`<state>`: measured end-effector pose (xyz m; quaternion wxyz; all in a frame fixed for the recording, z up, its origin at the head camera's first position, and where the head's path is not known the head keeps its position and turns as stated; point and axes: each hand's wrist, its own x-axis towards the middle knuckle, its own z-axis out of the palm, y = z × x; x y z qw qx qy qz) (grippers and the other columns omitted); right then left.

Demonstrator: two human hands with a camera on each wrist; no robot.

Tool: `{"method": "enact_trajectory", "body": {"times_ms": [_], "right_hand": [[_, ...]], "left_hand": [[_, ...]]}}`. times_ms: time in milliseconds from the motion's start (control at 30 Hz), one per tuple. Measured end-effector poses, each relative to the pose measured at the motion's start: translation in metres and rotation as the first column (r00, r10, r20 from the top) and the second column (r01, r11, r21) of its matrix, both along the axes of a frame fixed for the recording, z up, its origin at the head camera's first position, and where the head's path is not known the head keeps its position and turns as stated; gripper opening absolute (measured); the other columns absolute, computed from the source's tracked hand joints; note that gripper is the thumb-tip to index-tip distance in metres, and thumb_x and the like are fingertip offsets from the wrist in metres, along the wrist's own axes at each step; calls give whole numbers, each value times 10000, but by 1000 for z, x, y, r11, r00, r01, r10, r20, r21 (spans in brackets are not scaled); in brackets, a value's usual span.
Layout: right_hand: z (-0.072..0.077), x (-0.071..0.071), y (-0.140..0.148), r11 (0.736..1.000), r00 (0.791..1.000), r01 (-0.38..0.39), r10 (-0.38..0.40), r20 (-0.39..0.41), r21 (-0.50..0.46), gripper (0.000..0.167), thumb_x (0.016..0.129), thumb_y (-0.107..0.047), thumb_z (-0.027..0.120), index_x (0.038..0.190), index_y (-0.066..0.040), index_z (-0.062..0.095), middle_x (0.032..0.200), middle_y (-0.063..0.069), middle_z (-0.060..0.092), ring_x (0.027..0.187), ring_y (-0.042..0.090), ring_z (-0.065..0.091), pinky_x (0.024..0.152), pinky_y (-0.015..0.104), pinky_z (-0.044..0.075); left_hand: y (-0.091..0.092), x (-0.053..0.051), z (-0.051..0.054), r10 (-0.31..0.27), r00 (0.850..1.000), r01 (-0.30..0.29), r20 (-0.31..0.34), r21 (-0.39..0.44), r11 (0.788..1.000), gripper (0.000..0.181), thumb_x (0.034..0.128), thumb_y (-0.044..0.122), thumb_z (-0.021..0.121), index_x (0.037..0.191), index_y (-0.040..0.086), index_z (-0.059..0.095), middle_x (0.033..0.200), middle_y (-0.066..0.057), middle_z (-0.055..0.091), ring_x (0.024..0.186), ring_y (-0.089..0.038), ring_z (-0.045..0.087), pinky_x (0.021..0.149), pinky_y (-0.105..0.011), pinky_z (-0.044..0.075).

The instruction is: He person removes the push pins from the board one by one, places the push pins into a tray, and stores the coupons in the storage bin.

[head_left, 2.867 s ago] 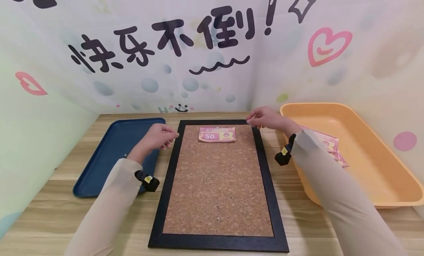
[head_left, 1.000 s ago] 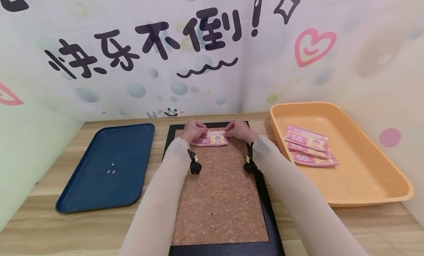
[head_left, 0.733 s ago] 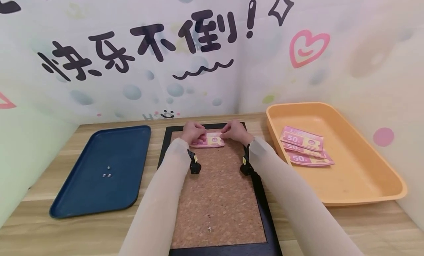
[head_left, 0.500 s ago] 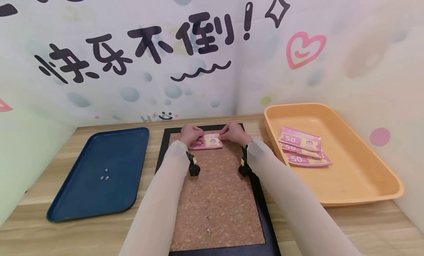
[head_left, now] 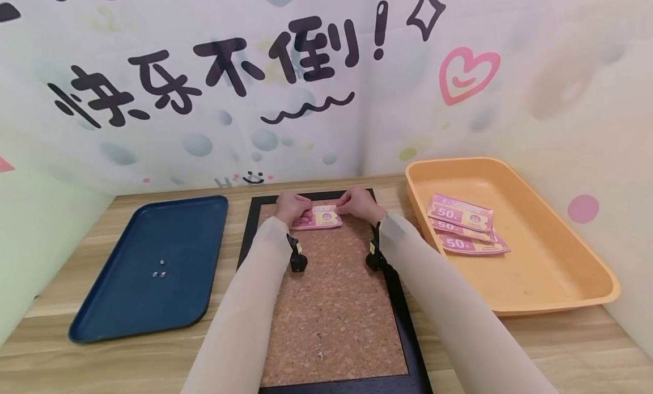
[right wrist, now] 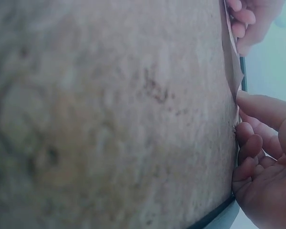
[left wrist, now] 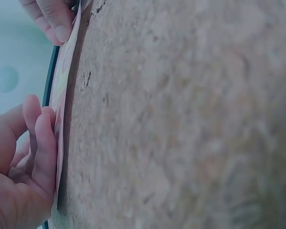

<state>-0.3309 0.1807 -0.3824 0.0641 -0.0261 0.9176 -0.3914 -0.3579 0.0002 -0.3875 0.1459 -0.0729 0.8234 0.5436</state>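
Observation:
A pink and yellow coupon (head_left: 326,216) marked 50 lies near the top of a black-framed corkboard (head_left: 336,303). My left hand (head_left: 294,207) covers its left part, with curled fingers against the coupon and the fingertips at the top edge. At the upper right corner, my right hand (head_left: 361,203) pinches the coupon between thumb and finger. In the left wrist view, the lower edge of the coupon (left wrist: 69,71) stands slightly off the cork. The right wrist view has the right thumb (right wrist: 262,107) at the coupon's edge. Whether a pin sits under the fingers is hidden.
Left of the board is a blue tray (head_left: 153,224) with three small silvery pins (head_left: 160,274). On the right, an orange bin (head_left: 551,269) holds several overlapping coupons (head_left: 461,212). A printed curtain (head_left: 316,144) hangs behind the wooden table (head_left: 41,348).
Both hands have come in from the board's sides to the coupon since the earliest frame. Over the last second they stay on it, while the head view shifts slightly.

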Motion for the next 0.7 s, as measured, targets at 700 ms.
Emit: {"method": "enact_trajectory", "body": {"times_ms": [700], "right_hand": [[4, -2, -5, 996, 994, 93, -93, 56, -13, 142, 821, -124, 689, 895, -4, 697, 932, 112, 645, 769, 186, 505, 627, 240, 400]], "left_hand": [[1, 2, -1, 21, 999, -23, -43, -41, 999, 146, 847, 116, 626, 868, -16, 685, 540, -27, 578, 380, -76, 499, 378, -174, 404]]}}
